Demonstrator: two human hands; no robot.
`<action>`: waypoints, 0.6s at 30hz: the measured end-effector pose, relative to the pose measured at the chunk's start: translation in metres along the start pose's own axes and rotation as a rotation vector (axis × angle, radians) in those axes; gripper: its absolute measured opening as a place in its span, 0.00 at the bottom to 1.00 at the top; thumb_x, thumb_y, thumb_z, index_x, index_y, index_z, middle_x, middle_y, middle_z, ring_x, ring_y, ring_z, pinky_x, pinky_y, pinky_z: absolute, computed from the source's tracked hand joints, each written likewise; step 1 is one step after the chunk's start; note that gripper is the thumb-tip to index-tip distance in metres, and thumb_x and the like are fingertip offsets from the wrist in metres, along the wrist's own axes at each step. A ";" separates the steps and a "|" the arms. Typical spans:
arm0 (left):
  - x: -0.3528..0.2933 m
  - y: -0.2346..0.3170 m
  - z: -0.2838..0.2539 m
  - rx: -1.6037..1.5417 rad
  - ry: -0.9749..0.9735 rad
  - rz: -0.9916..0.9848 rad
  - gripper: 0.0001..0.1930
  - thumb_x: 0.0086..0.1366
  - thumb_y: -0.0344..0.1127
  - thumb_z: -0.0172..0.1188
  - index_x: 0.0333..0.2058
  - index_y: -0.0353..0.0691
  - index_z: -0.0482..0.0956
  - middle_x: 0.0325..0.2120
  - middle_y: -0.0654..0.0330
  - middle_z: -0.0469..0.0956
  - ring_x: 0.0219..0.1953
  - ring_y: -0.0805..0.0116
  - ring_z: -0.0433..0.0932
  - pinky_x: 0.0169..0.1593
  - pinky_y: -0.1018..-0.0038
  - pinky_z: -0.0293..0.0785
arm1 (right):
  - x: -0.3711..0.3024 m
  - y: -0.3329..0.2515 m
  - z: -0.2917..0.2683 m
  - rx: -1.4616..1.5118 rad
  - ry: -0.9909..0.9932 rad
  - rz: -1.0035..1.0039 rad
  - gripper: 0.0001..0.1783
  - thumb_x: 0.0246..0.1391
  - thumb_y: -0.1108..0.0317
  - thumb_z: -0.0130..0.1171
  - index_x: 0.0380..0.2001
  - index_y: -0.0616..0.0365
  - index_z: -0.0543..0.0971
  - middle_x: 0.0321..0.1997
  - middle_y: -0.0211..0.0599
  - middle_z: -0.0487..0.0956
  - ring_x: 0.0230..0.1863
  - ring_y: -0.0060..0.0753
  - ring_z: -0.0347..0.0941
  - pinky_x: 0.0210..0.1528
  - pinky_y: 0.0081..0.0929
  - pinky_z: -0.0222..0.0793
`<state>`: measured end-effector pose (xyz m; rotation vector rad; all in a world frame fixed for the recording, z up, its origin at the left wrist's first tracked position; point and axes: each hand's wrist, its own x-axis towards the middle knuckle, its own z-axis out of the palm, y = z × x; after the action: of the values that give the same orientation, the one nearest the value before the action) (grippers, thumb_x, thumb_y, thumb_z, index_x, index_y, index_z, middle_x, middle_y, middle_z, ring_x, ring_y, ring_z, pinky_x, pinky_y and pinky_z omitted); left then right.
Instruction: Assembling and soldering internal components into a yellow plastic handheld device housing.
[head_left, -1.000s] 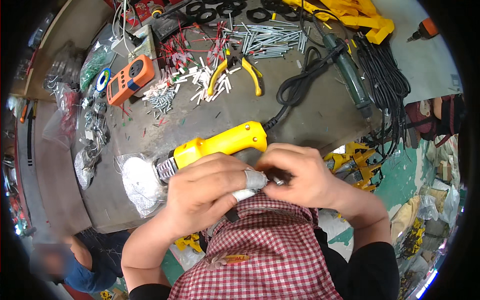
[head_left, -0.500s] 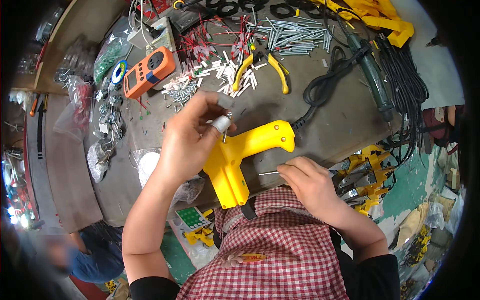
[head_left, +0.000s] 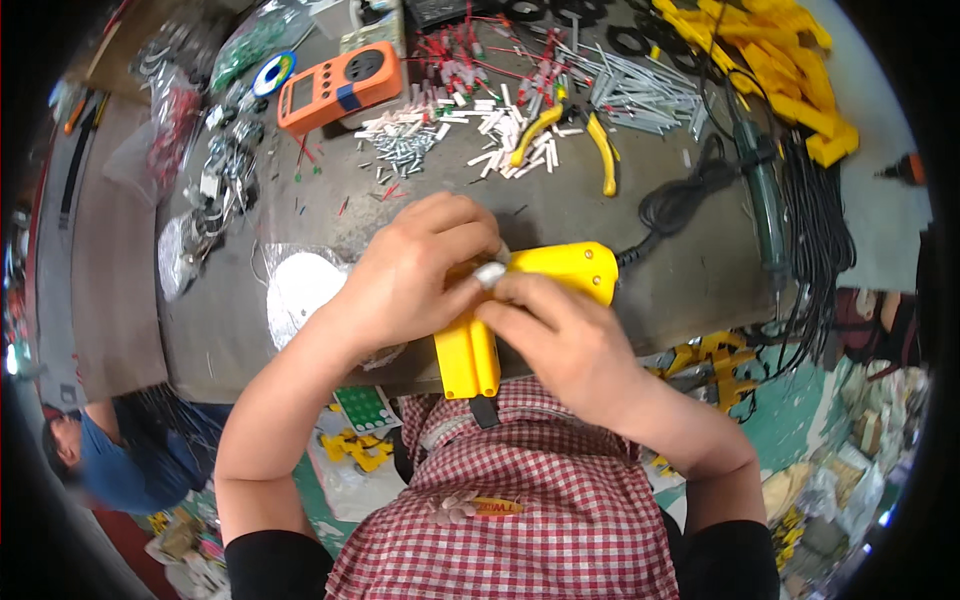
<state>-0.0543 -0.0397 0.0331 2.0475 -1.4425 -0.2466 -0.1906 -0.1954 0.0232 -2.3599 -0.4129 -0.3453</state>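
A yellow gun-shaped plastic housing with a black cord lies at the near edge of the bench; screws sit in its handle. Both hands meet over its middle. My left hand is closed, its thumb tip wrapped in a whitish cover, and its fingertips are against the housing. From the right, my right hand pinches with thumb and forefinger beside that covered thumb. Whatever lies between the fingers of either hand is hidden.
Beyond the hands lie small screws, white sleeves, yellow-handled pliers, long metal pins and an orange meter. A green soldering iron and black cables lie right. Another person is at lower left.
My right hand has moved left and up to join my left hand; the thin metal rod it held is now hidden. The small metal piece at my left fingertips no longer shows. The view has shifted.
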 end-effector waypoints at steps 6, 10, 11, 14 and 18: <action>-0.059 -0.010 -0.005 0.200 0.111 -0.258 0.30 0.46 0.49 0.67 0.44 0.36 0.73 0.34 0.51 0.73 0.36 0.51 0.73 0.40 0.62 0.72 | 0.029 0.032 -0.018 -0.271 -0.085 -0.049 0.29 0.41 0.58 0.66 0.45 0.61 0.71 0.38 0.39 0.75 0.37 0.43 0.74 0.42 0.33 0.69; -0.068 -0.006 0.004 0.173 0.181 -0.211 0.34 0.45 0.57 0.66 0.45 0.36 0.73 0.30 0.53 0.72 0.33 0.52 0.71 0.37 0.63 0.70 | 0.034 0.038 -0.010 -0.323 -0.394 -0.012 0.24 0.40 0.54 0.67 0.35 0.57 0.71 0.31 0.35 0.74 0.36 0.39 0.74 0.40 0.33 0.69; -0.068 -0.003 0.006 0.147 0.210 -0.230 0.34 0.45 0.56 0.66 0.44 0.36 0.74 0.29 0.53 0.72 0.33 0.53 0.71 0.37 0.63 0.70 | 0.029 0.033 -0.007 -0.352 -0.377 0.004 0.23 0.40 0.53 0.67 0.32 0.55 0.70 0.31 0.34 0.74 0.36 0.38 0.74 0.40 0.33 0.69; -0.063 -0.002 0.006 0.169 0.159 -0.232 0.36 0.43 0.56 0.67 0.46 0.35 0.73 0.30 0.53 0.71 0.34 0.53 0.71 0.39 0.63 0.70 | 0.026 0.033 -0.005 -0.378 -0.415 -0.013 0.22 0.40 0.54 0.66 0.33 0.56 0.70 0.32 0.36 0.74 0.36 0.38 0.74 0.41 0.33 0.69; -0.025 0.029 -0.002 0.303 0.035 -0.181 0.46 0.40 0.56 0.69 0.54 0.33 0.65 0.50 0.45 0.66 0.50 0.45 0.67 0.53 0.55 0.64 | 0.024 0.038 0.005 -0.344 -0.459 0.013 0.17 0.45 0.60 0.60 0.36 0.58 0.73 0.34 0.38 0.75 0.37 0.39 0.75 0.43 0.35 0.69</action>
<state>-0.0859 -0.0230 0.0463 2.4180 -1.3400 -0.0666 -0.1537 -0.2143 0.0052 -2.7782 -0.5886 0.1547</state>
